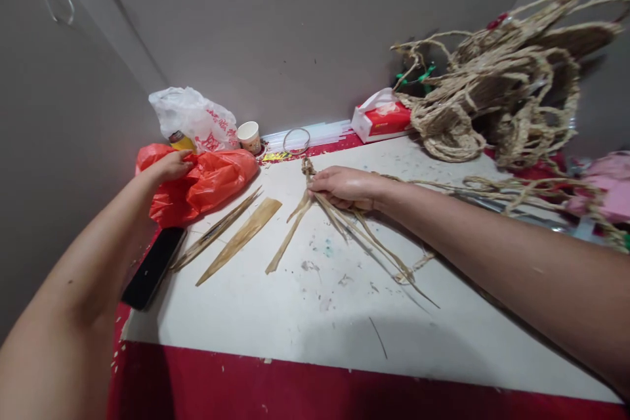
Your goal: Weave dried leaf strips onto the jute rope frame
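My right hand (344, 185) is closed around a bundle of dried plant strips (291, 239) near its knotted, braided top (308, 167). The loose ends of the strips fan out over the white board. On the left, my left hand (173, 165) grips the upper part of a crumpled red plastic bag (221, 174), its fingertips partly hidden in the folds. Between the hands lie a wide flat dried strip (241, 239) and a narrower, darker bunch of strips (216, 230), both untouched.
A black phone (153, 269) lies at the board's left edge. Along the wall stand a white plastic bag (194, 115), a paper cup (249, 136), a metal ring (296, 141), clear sticks (319, 134) and a tissue pack (381, 117). Coiled braided rope (492, 85) is piled at right.
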Tool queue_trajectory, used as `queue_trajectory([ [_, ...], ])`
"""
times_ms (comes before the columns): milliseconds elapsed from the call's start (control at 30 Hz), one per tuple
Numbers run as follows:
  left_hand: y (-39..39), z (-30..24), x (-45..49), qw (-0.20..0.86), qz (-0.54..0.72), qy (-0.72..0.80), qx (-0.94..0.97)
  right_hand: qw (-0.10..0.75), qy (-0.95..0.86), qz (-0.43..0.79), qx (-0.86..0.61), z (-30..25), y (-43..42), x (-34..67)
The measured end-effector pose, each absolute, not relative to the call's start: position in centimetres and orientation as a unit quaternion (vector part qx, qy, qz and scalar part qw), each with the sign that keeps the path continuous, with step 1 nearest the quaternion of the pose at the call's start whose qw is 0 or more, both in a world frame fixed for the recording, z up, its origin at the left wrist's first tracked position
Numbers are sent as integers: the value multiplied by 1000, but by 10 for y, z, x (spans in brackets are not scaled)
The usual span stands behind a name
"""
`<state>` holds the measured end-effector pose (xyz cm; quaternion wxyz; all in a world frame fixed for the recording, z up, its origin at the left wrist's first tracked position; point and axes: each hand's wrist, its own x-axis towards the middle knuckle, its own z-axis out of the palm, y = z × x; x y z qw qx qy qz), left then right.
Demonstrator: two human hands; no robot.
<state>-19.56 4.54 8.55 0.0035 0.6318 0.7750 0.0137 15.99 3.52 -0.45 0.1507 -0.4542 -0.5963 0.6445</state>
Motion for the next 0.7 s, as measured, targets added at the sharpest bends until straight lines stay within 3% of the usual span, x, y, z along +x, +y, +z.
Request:
queue_trajectory([
  [100,18,98,-178,-90,-29,770,631,146,-597,643,-457,-5,35,160],
  [233,-21,102,-138,-262,4,717,645,140,-600,642,-457,-4,34,160],
  [300,-41,97,-117,-286,33,674,680,138,-602,638,-459,-3,33,160],
  [500,-78,53,-72,-142,51,611,777,137,-601,635,-466,0,30,160],
  [700,-58,25,-58,-1,30,657,753,146,-597,648,-450,-2,33,160],
])
